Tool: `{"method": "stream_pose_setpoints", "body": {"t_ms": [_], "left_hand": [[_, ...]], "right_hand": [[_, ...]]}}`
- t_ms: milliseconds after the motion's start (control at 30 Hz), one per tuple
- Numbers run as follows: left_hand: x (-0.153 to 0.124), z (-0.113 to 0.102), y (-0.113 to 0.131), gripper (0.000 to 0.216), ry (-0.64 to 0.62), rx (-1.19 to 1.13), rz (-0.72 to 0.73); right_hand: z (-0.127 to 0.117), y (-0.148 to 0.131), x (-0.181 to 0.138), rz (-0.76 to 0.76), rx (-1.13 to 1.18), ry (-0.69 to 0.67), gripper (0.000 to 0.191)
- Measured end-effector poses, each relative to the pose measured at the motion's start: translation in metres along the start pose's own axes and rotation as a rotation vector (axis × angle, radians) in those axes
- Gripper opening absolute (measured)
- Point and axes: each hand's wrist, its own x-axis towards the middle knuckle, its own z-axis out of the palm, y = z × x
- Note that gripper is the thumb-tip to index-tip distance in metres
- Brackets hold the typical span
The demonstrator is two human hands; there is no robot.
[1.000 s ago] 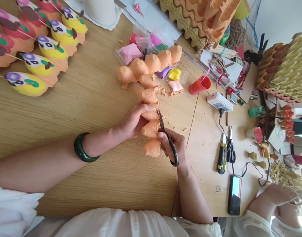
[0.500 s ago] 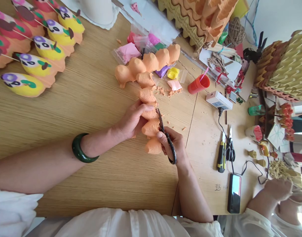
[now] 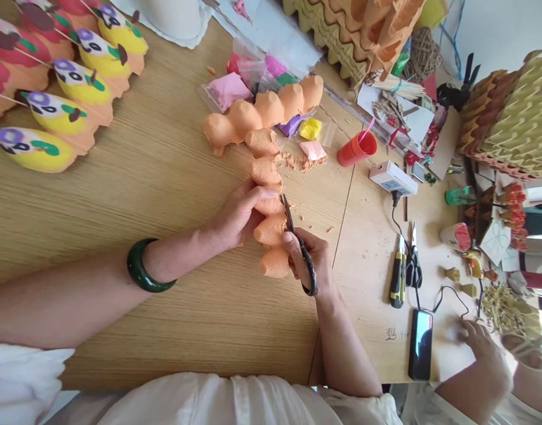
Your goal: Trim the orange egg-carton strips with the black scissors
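Our left hand (image 3: 235, 217) pinches the orange carton strip (image 3: 271, 229); our right hand (image 3: 313, 265) grips the scissors (image 3: 296, 239). We judge short, steady snips best.

Orange egg-carton strip (image 3: 267, 200), black-handled scissors (image 3: 303, 254)

Upper left, yellow figures (image 3: 54, 112) carry purple and green spots; a dark green bangle (image 3: 143, 273); a red cup (image 3: 356, 150).

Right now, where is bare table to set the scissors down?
Widest bare wood lies between the painted figures and the egg-carton strip. A narrower patch sits between the right hand, holding scissors, and the utility knife. Beyond the power strip it is crowded.
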Motion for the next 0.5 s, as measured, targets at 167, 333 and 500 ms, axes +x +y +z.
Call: {"method": "stream_pose_setpoints", "body": {"t_ms": [167,333,500], "left_hand": [[0.003,-0.003,-0.002,0.019,-0.009,0.007,0.024],[0.002,0.000,0.000,0.013,0.028,0.030,0.026],[0.000,0.003,0.002,0.019,0.078,0.021,0.146]], "right_hand": [[0.000,0.006,0.002,0.031,0.071,-0.018,0.057],[-0.009,0.007,0.004,0.028,0.177,-0.098,0.054],[-0.020,-0.001,-0.001,0.093,0.194,-0.190,0.055]]}}
